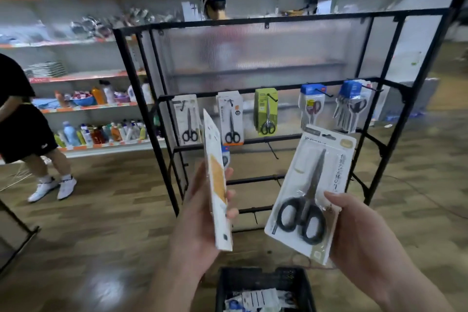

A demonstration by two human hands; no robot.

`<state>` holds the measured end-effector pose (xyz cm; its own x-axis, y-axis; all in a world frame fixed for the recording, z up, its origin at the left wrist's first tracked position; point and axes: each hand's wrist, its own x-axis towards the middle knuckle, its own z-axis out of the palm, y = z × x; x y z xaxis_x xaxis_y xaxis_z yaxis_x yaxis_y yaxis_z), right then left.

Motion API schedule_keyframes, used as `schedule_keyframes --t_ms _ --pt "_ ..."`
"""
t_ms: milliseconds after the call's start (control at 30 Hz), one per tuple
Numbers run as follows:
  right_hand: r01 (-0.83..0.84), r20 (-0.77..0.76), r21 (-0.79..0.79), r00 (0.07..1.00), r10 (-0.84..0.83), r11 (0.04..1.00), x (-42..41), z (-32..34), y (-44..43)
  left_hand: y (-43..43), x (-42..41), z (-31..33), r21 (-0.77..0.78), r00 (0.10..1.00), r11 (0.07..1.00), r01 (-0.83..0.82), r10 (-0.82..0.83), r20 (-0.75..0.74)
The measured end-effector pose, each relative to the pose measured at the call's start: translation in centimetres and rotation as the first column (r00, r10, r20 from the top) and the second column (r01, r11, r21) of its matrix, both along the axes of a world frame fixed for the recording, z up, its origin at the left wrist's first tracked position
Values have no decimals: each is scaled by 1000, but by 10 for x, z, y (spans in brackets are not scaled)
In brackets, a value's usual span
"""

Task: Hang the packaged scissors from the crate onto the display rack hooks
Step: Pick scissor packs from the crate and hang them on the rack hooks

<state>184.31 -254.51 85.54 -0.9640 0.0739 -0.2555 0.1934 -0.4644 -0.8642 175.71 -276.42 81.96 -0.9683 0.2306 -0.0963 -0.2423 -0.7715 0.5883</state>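
The right pack (311, 192) is a white card with black-handled scissors under clear plastic, tilted and face-on. The left pack (217, 185), white and orange, shows edge-on. Both are held up before the rack (141, 83). The left hand (197, 220) curls round its pack's lower half. The right hand (359, 230) pinches its pack's edge, thumb in front.

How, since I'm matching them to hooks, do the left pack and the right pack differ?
The left pack is turned nearly edge-on, so its scissors are hidden; the right pack faces the camera, showing black-handled scissors. The left pack stands near upright; the right pack leans to the right. Both are white cards, gripped by the left hand and right hand above the crate, neither hung yet.
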Motion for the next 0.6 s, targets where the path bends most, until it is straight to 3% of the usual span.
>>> schedule_keyframes --t_ms 133,233,333,600 --pt "5 -43 68 999 -2 998 8 0 -30 -41 20 9 -414 986 900 -134 80 -145" --pt "-23 -54 145 998 31 989 11 8 -46 -60 38 16 -560 960 801 -212 65 -271" --pt "-35 -73 190 996 50 981 13 17 -64 -73 48 18 -561 935 789 -251 48 -351" --pt "-88 -40 172 995 96 981 9 11 -84 -87 63 9 -549 915 757 -355 160 -371"
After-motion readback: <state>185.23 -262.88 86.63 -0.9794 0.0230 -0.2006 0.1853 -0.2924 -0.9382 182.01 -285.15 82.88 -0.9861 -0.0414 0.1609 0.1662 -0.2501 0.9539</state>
